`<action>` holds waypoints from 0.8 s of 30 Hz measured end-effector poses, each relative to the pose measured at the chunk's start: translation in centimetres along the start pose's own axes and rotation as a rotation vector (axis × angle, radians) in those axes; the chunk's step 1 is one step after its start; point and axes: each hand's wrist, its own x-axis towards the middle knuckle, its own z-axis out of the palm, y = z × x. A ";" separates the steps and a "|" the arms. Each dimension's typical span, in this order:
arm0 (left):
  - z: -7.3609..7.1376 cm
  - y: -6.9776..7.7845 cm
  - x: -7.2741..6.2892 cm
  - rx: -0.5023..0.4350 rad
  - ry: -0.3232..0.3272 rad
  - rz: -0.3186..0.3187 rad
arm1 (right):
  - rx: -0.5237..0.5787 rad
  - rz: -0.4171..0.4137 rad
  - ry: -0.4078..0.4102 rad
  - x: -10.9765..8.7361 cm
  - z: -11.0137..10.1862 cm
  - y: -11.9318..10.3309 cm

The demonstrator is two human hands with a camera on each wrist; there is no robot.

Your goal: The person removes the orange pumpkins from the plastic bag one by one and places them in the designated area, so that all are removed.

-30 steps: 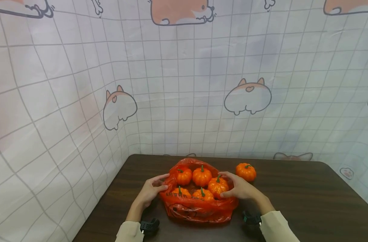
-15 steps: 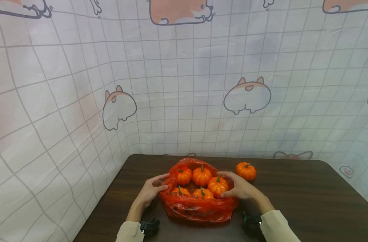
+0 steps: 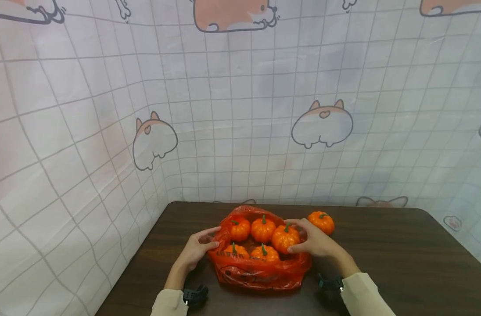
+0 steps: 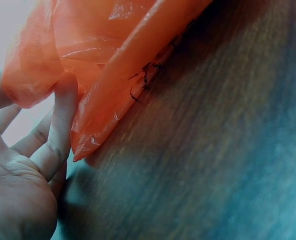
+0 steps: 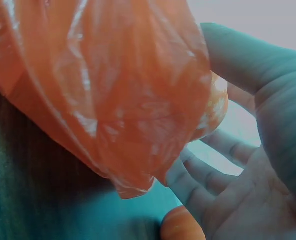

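Note:
A red plastic bag (image 3: 260, 274) lies open on the dark table, with several small orange pumpkins inside. At its left rim my left hand (image 3: 194, 251) holds the plastic between thumb and fingers; the left wrist view shows the fingers (image 4: 62, 115) against the thin film. My right hand (image 3: 318, 240) grips the rightmost pumpkin (image 3: 285, 239), thumb on the near side and fingers at the far side. That pumpkin sits a little higher than the others (image 3: 263, 229). In the right wrist view, the bag wall (image 5: 137, 100) hides most of it.
One more pumpkin (image 3: 321, 223) stands on the table outside the bag, just behind my right hand. The wood-grain table (image 3: 398, 254) extends to the right. A white grid-patterned cloth (image 3: 240, 145) with cartoon dogs hangs along the back and left sides.
My right hand has risen slightly, and the pumpkin in its grip has come up with it. The left hand and the bag have stayed nearly still.

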 end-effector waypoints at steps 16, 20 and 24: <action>-0.2 -0.4 -0.2 -0.013 -0.021 0.019 | 0.043 0.009 0.009 -0.6 -1.6 -1.4; -0.2 -0.3 -0.2 -0.015 -0.022 0.020 | 0.071 -0.003 0.009 -0.8 -2.2 -1.3; -0.2 -0.2 -0.2 -0.020 -0.030 0.021 | 0.102 -0.012 0.019 -1.0 -2.6 -1.3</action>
